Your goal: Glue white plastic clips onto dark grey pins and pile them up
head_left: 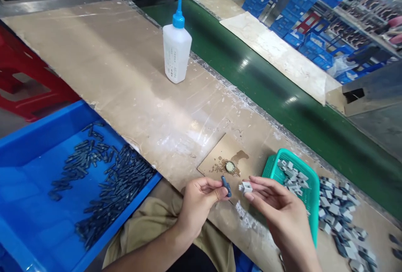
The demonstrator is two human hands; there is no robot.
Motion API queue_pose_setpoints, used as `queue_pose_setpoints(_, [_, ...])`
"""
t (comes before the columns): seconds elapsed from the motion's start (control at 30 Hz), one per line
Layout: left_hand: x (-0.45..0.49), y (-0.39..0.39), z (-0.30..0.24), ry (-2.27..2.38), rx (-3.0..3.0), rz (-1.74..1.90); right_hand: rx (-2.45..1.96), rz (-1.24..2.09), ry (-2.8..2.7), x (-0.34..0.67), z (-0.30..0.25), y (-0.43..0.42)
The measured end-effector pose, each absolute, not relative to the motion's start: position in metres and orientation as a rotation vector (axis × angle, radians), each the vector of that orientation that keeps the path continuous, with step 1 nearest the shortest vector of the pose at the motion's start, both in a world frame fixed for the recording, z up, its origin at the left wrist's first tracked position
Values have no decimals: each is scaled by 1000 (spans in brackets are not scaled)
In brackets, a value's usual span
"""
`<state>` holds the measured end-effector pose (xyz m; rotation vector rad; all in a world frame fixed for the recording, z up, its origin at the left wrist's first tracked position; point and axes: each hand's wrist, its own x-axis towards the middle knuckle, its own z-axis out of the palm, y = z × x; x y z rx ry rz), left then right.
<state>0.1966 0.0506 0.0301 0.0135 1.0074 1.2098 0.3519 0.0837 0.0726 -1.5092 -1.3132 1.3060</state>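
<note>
Low in the frame's centre, my left hand [197, 205] pinches a small dark blue pin [226, 186] between thumb and fingertips. Just right of it, my right hand [279, 213] clamps a little white block [246, 187] at its fingertips, beside the green basket [309, 198] of white pieces.

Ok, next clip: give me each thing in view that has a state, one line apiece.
left hand: pinching a small dark part at its fingertips
right hand: pinching a small white block
glue bottle: upright, blue cap on
blue bin: partly filled with dark parts
green basket: holds white blocks
assembled pieces: loose pile on the table, right of the basket
bottle cap: lying on a stained board
</note>
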Motion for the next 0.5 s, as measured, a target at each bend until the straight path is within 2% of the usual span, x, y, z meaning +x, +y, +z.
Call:
queue_pose_setpoints(0.2, [204, 57, 37, 1077, 210, 1185, -1469, 1385, -1292, 348, 76, 77])
queue_pose_setpoints(0.33, [199, 58, 41, 1237, 555, 1185, -1450, 1331, -1342, 345, 77, 76])
queue_pose_setpoints(0.5, [190, 54, 4, 1435, 922, 1018, -1361, 1346, -1204, 343, 58, 71])
